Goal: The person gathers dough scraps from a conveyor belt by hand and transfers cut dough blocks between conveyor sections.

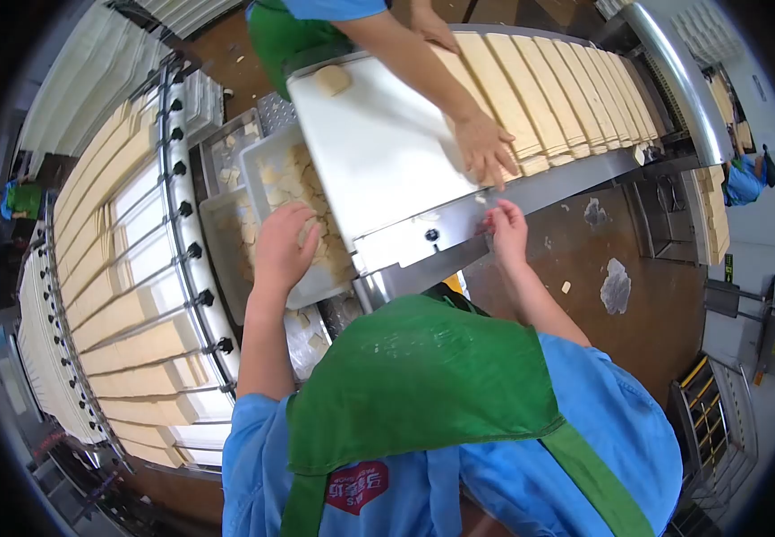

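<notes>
My left hand (285, 243) hovers over a white plastic bin (258, 159), its thumb apart from its slightly curled fingers and nothing visible in it. Many pale, flat biscuit-like pieces (296, 174) fill the bin, some broken. My right hand (507, 234) is beside the metal side rail (540, 183) of the conveyor, fingers loosely bent and apart. The white belt (378, 143) lies between my hands. Rows of stacked pale biscuits (531, 89) stand on its far right. A co-worker's hand (484, 148) reaches across the belt to the nearest row's end.
One loose piece (334, 80) lies on the belt's far corner. To the left, another conveyor (137, 201) carries long biscuit rows behind a rail with black knobs (195, 251). A second bin (224, 233) adjoins the first. Scraps (616, 286) litter the brown floor at right.
</notes>
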A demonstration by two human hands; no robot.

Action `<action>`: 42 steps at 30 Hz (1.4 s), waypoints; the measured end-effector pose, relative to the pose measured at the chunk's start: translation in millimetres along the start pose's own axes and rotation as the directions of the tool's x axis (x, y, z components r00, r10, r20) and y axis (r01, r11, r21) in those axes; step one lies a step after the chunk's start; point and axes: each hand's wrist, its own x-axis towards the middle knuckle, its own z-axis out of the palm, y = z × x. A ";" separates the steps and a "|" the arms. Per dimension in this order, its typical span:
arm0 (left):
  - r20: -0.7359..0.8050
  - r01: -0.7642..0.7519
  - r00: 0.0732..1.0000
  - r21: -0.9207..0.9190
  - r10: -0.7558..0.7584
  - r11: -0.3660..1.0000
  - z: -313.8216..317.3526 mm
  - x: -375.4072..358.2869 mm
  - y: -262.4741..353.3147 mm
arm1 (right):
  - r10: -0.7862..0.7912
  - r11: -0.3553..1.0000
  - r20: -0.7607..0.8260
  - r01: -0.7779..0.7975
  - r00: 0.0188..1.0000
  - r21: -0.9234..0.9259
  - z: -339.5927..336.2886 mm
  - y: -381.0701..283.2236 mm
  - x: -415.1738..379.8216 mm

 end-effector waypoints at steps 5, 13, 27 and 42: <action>0.073 -0.056 0.996 0.001 0.056 0.998 36.5 59.6 47.2 | -0.080 0.997 -0.323 0.073 0.943 -0.033 -35.3 -7.9 87.8; 0.269 -0.056 0.960 -0.092 0.079 0.994 74.7 155.5 80.3 | -0.359 0.848 -0.273 0.190 0.892 -0.495 -16.5 -2.3 123.7; 0.086 -0.018 0.996 0.166 0.003 0.986 289.5 428.9 77.9 | -0.438 0.755 -0.194 0.241 0.878 -0.609 -22.3 -7.7 126.2; -0.108 0.444 0.890 0.432 -0.444 0.785 200.1 317.9 -6.2 | -0.039 0.736 0.351 0.265 0.935 -0.623 9.0 -63.7 87.5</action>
